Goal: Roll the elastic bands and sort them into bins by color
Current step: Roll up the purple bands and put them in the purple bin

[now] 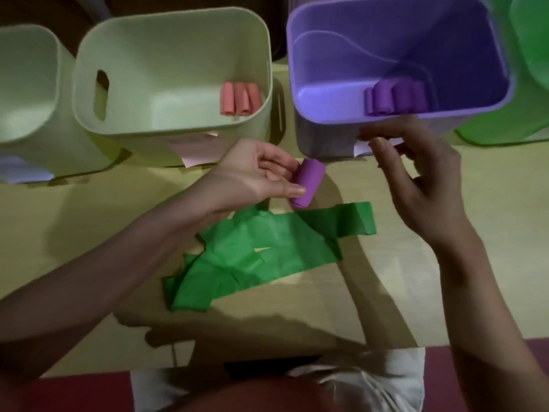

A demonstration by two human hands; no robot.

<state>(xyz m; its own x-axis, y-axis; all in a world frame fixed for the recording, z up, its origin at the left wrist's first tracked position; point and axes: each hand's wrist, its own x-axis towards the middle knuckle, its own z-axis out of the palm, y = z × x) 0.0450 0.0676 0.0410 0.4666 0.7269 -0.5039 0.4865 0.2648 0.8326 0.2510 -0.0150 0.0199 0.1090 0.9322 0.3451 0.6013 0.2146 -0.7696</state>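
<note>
Purple first: the rolled purple band (307, 182) is finished and sits pinched in my left hand (261, 173), thumb along its near side and fingers curled behind it, held just above the worktop (74, 233). My right hand (416, 179) is released, fingers loosely spread and holding nothing, hovering at about three o'clock from the roll and just below the near rim of the purple bin (398, 66).

The step in hand, as I read it, is dropping this roll in with its own colour. The purple bin lies at about one o'clock from the roll, very near, and already holds a few purple rolls (395, 98) tucked against its near wall. To do it well I would keep the pinch firm across the roll's side so the coil cannot spring open, lift it clear over the rim instead of brushing it, and let go low inside, beside the others, so it lands on its side and stays wound. A high drop risks it unrolling.

The pale green bin (172, 69) at eleven o'clock holds three pink rolls (240, 99), so I must not drift that way. The green bands (261, 254) lie loose and unrolled on the worktop at about six o'clock, overlapping one another; they look like the next job, bound for the green bin (528, 55) at the far right edge.
</note>
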